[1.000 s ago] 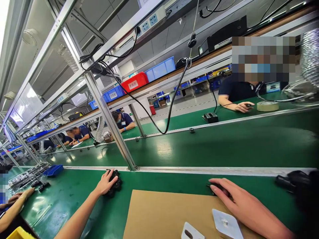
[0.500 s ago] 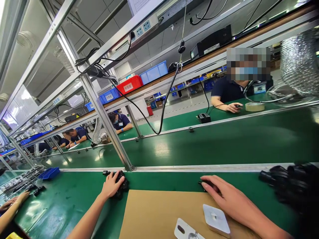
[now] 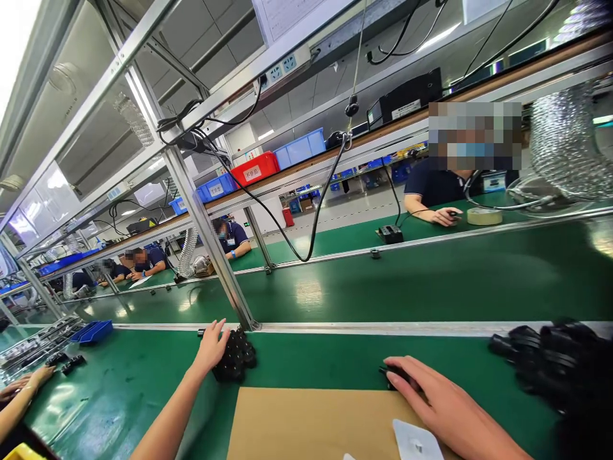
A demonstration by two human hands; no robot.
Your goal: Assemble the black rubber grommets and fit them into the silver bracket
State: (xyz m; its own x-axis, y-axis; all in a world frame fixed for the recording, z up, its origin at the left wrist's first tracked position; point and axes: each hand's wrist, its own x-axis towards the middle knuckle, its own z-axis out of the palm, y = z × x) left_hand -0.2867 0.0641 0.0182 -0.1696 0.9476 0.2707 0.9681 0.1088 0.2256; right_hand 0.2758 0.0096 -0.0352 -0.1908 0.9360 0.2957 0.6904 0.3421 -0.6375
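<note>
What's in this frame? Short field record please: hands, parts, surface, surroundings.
left hand: resting on a cluster of black parts, fingers spread
right hand: fingers over a small black part
surface: green bench, cardboard sheet
near right hand: white square piece
far right: pile of black parts
beyond: green conveyor, seated workers

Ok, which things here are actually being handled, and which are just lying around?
Being handled:
left hand on the small black parts pile
right hand on a black part
cardboard sheet
white pad

Lying about:
big black parts heap
tape roll
blue tray
red bin
</note>
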